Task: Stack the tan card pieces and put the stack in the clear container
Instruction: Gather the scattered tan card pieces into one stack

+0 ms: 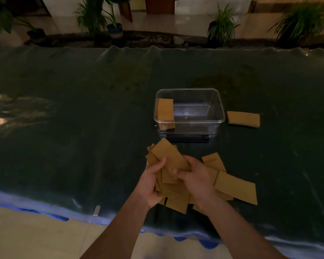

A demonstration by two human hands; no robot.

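Both hands close on tan card pieces (169, 159) at lower centre: left hand (151, 184) cups the loose bundle, right hand (194, 176) pinches the top piece. Squaring edges against the bench (82, 128) would probably tidy it. More pieces (234, 186) lie right; the clear container (216, 116) sits just above, one piece (165, 109) inside.

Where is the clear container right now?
In the head view, the clear container sits mid-table on the dark cover, just beyond both hands, with a lone tan card piece at its right.

Single head view — looks forward-down, close over table (64, 128), plants beyond.
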